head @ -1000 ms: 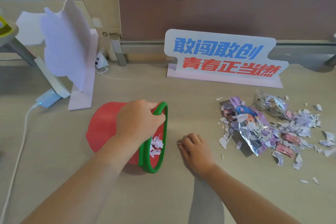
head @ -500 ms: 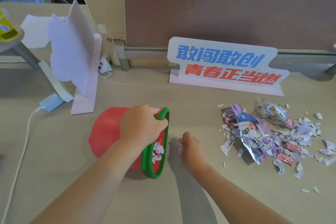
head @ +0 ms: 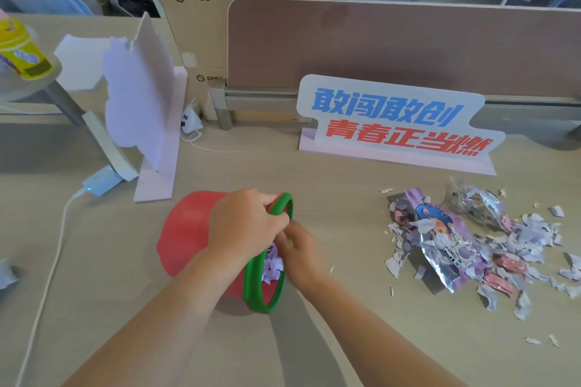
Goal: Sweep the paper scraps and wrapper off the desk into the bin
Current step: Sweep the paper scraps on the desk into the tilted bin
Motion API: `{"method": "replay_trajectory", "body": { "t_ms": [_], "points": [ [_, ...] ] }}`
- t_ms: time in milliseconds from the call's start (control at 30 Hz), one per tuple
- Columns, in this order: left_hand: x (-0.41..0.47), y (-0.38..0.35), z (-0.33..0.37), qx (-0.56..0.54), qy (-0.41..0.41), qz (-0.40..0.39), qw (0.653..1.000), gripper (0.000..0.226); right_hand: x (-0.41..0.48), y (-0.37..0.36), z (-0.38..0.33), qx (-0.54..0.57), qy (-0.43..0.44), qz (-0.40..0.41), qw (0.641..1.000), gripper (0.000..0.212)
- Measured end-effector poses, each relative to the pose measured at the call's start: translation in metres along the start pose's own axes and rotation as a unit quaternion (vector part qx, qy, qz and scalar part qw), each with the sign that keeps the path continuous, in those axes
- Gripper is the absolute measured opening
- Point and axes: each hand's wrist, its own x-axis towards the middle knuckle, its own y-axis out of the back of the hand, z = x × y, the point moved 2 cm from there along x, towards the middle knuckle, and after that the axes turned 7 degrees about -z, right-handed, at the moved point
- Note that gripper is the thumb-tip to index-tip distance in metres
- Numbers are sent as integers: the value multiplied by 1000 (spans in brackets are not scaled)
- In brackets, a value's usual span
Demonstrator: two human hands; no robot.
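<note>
A red bin with a green rim lies on its side on the desk, mouth facing right. My left hand grips the top of the rim. My right hand is at the bin's mouth, its loosely bent fingers reaching in by the pale purple paper scraps inside; its fingertips are partly hidden. To the right lies a purple foil wrapper amid a spread of torn paper scraps, with a clear crumpled wrapper behind it.
A sign with blue and red lettering stands behind the pile, in front of a brown divider. A white foam board on a stand and a blue charger with a cable are at the left. A few stray scraps lie front right.
My right hand has left the desk surface and moved left and up to the bin's mouth. My left hand has kept its grip on the rim.
</note>
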Motion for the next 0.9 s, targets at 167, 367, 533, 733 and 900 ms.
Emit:
{"method": "replay_trajectory", "body": {
  "t_ms": [167, 367, 533, 733, 900],
  "points": [
    [2, 0, 0, 3, 4, -8, 1000, 22, -31, 45, 55, -44, -85, 123, 988, 17],
    [1, -2, -1, 18, -1, 9, 1000, 21, -72, 82, 106, -61, -167, 348, 921, 18],
    [4, -3, -1, 17, 4, 10, 1000, 27, -55, 57, 113, -158, -142, 257, 943, 35],
    [3, -3, 0, 14, 13, 11, 1000, 22, -27, 25, 103, -221, -36, 80, 971, 43],
    [3, -2, -1, 14, 16, 12, 1000, 21, -32, 35, 87, -49, 0, 144, 988, 34]
  ]
}}
